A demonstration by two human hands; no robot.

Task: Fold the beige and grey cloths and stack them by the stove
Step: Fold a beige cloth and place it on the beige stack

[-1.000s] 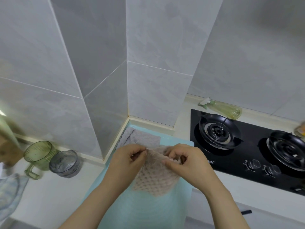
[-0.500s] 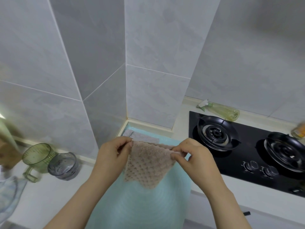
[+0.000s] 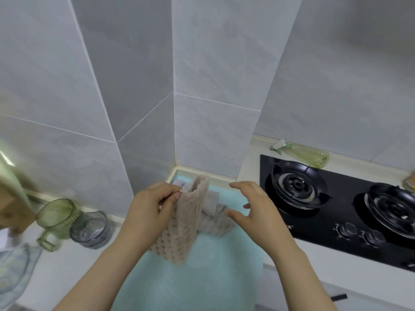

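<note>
A beige waffle-textured cloth (image 3: 186,223) hangs lifted above the light blue mat (image 3: 202,283), pinched at its top edge by my left hand (image 3: 150,212). Part of it trails down onto the mat to the right. My right hand (image 3: 253,209) hovers just right of the cloth with fingers spread, holding nothing. A grey cloth (image 3: 211,200) lies on the mat's far end near the wall corner, mostly hidden behind the beige one. The black gas stove (image 3: 336,205) is to the right.
A green cup (image 3: 56,216) and a grey glass cup (image 3: 91,228) stand on the counter at left. A pale patterned cloth (image 3: 13,268) lies at the far left. A spray bottle (image 3: 303,153) lies behind the stove. Tiled walls close in behind.
My right hand has let go of the beige cloth and opened. The cloth now hangs from my left hand alone, one side dropped onto the mat.
</note>
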